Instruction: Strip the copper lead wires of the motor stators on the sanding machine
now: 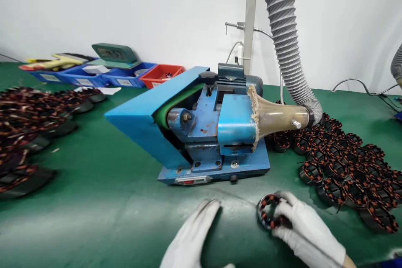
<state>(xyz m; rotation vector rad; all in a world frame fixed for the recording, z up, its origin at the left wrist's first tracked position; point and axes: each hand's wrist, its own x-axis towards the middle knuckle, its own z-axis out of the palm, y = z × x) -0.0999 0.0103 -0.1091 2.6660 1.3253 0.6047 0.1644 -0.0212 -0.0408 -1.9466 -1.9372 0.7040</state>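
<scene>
Grinder (pixel 204 123) mid-table (pixel 103 222), motor (pixel 231 76) at its back, dust funnel (pixel 276 118) on its R side, hose (pixel 284 29) running up from funnel's R end. Post (pixel 250 12) behind grinder. Stator cluster (pixel 334 168) R of grinder, partly behind funnel; stator pile (pixel 37 113) far L. Bins (pixel 121 81) back L, behind pile; digital scale (pixel 113 53) atop or just behind bins, can't tell. L hand (pixel 190 236) in front of grinder; single stator (pixel 263 213) in R hand (pixel 304 224), btwn L hand & R cluster.

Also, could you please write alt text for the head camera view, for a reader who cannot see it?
A white-gloved right hand holds a wire-wound ring at a green table; the gloved left hand is open, apart from it. Behind stands a blue machine with a grey hose, similar rings grouped on both sides.
</scene>
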